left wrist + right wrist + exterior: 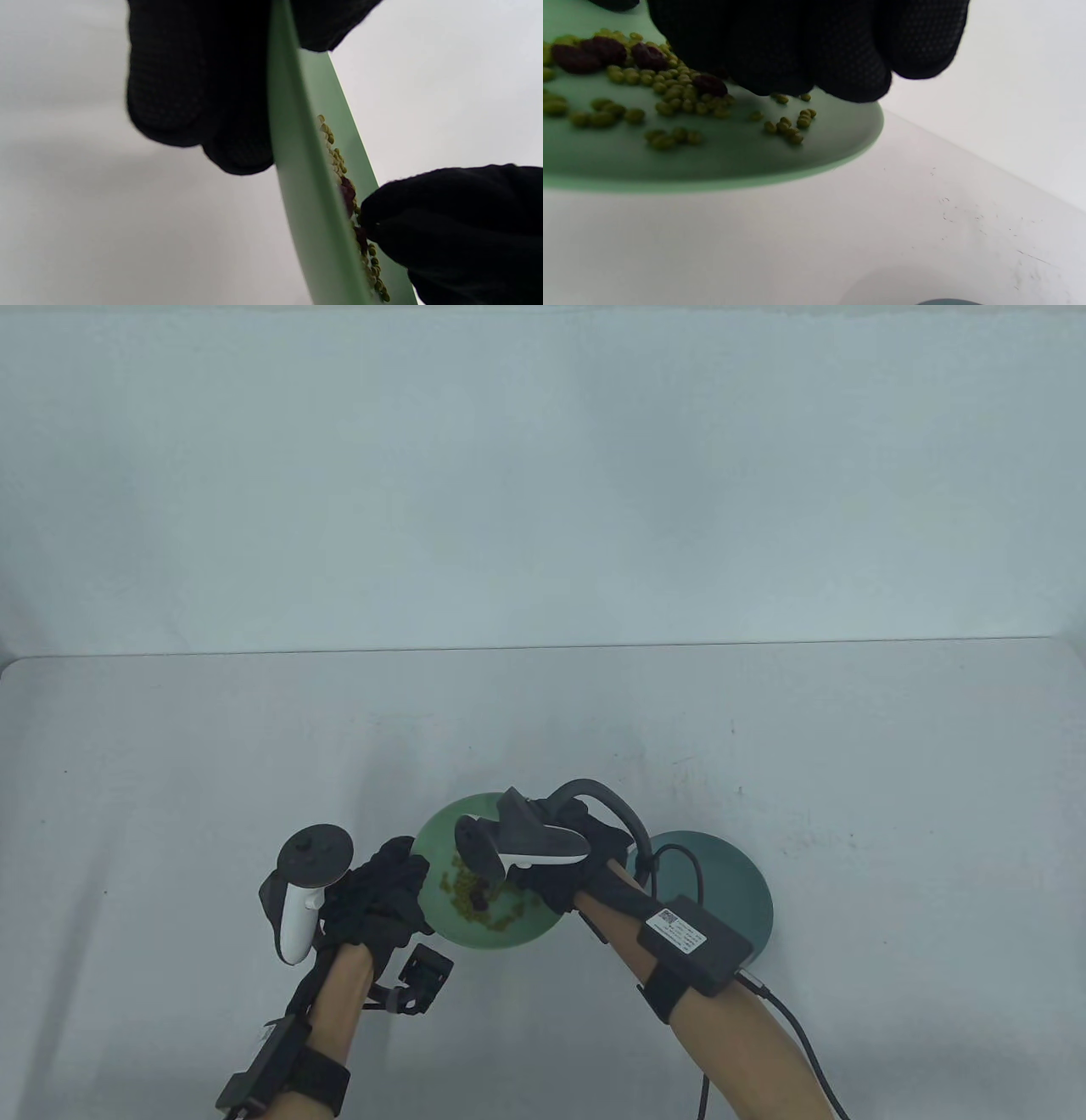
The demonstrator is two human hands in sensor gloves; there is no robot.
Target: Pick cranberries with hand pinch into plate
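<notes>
**Right hand reaching among the beans for a cranberry**

From the table view, the right hand (pixel 564 869) hung over the light green plate (pixel 441 831), where dark cranberries (pixel 478 892) lay mixed with small green beans (pixel 462 899). The left hand (pixel 382 891) rested at that plate's left rim. A darker teal plate (pixel 730 882) sat just beside it on the bench (pixel 170 780), apparently the target.

In the left wrist view, the left hand's fingers (pixel 199 93) gripped the light green plate's edge, steadying it. The right hand's fingertips (pixel 382 207) touched down at the cranberries (pixel 348 192).

In the right wrist view, the curled fingers (pixel 814 51) hovered over the pile. Whether they already pinched a berry, I cannot tell; several cranberries (pixel 708 84) lay loose.

The picking step seemed in hand. Next would call for a fine pinch on one berry without beans, then a carry to the teal plate.
</notes>
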